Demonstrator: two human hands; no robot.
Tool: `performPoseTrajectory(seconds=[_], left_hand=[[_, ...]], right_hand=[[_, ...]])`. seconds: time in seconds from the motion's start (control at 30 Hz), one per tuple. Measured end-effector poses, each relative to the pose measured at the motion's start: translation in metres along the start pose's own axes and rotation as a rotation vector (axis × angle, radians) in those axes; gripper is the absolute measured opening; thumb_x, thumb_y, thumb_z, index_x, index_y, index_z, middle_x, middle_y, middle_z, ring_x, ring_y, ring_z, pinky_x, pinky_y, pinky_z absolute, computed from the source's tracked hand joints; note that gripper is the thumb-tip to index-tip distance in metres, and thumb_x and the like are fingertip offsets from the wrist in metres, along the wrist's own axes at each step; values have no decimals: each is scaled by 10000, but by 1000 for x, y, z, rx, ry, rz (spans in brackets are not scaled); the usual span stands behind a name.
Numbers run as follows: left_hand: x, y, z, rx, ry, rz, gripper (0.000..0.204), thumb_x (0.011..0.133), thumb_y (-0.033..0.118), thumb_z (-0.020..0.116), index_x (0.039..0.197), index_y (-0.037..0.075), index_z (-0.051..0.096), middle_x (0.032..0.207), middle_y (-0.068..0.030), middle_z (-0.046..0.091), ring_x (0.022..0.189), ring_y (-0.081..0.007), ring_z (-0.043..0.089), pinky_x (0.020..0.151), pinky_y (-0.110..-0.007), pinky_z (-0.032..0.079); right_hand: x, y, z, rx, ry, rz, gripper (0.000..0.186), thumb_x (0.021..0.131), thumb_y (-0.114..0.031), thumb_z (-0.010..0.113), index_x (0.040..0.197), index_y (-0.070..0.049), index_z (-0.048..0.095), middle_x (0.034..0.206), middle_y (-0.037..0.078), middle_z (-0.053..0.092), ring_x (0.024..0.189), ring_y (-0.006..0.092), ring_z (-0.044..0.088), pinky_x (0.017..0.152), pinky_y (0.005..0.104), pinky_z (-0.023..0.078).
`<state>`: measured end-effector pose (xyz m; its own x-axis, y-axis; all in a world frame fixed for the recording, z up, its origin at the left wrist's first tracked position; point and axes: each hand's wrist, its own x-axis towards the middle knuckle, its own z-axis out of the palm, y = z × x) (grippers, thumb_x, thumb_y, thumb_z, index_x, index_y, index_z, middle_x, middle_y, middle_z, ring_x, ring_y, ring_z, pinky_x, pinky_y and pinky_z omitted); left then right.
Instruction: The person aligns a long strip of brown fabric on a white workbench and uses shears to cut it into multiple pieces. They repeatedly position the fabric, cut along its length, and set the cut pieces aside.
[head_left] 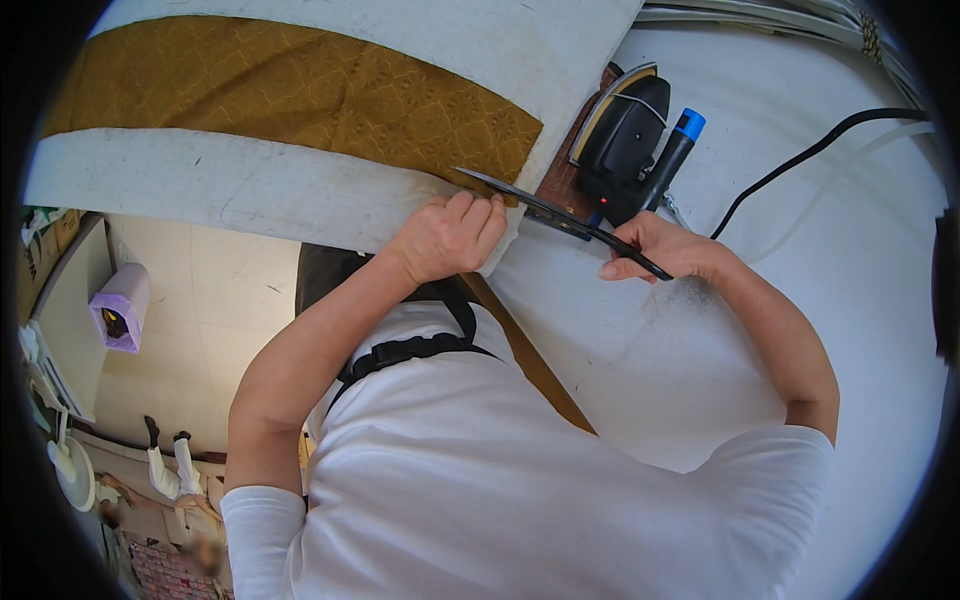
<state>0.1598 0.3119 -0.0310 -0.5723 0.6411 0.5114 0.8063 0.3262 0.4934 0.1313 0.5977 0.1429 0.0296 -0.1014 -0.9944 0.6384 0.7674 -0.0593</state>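
golden-brown patterned fabric (300, 95) lies across a padded white board (250, 185) at the top of the view, and its lower right corner sits just under the long dark blade of a pair of scissors (560, 212). the left hand (450, 235) is curled closed over the board's near edge, fingers pinning the fabric edge flat right beside the blade. the right hand (665, 248) is closed around the scissors' handle end, blades pointing left toward the fabric corner; whether the blades are parted is hard to tell.

to do this well, i judge the left fingers should stay tight and just clear of the cutting line, the fabric taut, and the blade kept level along the edge.

a black iron (622, 135) with a blue-capped handle (688, 125) rests on a brown pad just behind the scissors, close enough to crowd the right hand. its black cord (800, 160) trails off right over the white table (800, 350). a narrow brown strip (530, 360) hangs down near the person's white shirt, and a lilac box (120, 305) sits on the floor at left.
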Motion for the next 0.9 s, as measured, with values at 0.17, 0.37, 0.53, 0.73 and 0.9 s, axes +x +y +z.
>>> performPoseTrajectory(seconds=[0.17,0.37,0.53,0.73,0.9], left_hand=[[-1,-1,1,2,7,15,260,775,61,673,1013,-43,687,709,-12,485,618,-140,519,466,-272,418],[0,-1,3,13,7,33,213,760,95,674,946,-8,679,706,-12,502,622,-148,530,468,-266,438],[-2,0,4,19,-6,30,224,757,109,672,947,-9,679,703,-11,505,619,-148,535,469,-271,441],[-1,1,5,11,0,24,209,761,110,673,936,-3,677,700,-9,501,619,-149,539,469,-272,439],[-3,0,6,27,-11,27,208,770,97,674,950,-9,682,709,-10,506,625,-148,540,475,-269,443]], right_hand=[[1,-1,-1,1,-21,-16,547,806,-544,857,657,-89,593,519,-40,496,490,72,503,475,253,390],[4,-4,3,-1,-8,-34,595,809,-575,842,635,-85,552,528,-16,492,496,87,491,484,260,376],[5,-8,7,-13,15,-22,597,808,-580,841,641,-88,549,528,-11,492,496,90,490,484,269,368],[9,-5,11,-88,73,-69,612,812,-559,851,634,-75,522,566,-23,439,545,104,431,512,304,349],[7,-10,11,-136,95,-46,602,812,-526,864,635,-60,527,578,-28,430,559,107,424,519,311,353]])
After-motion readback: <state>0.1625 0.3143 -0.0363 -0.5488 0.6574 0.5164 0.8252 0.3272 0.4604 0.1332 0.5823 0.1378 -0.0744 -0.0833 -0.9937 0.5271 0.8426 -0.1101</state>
